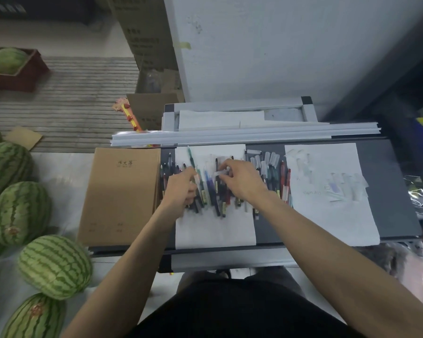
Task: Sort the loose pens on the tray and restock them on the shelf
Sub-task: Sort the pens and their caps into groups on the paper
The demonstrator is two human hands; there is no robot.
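To sort, my right hand (242, 181) is pinching a clear pen (221, 172); my left hand (181, 189) is seemingly clutching dark pens (197, 205) by the tray's (388, 191) left edge.

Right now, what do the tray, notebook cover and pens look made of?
Tray: matte dark grey, flat and rigid, probably painted metal, possibly plastic. Notebook cover: uncoated brown kraft paper, dull, no glare. Pens: plastic, judging by coloured barrels and see-through caps.
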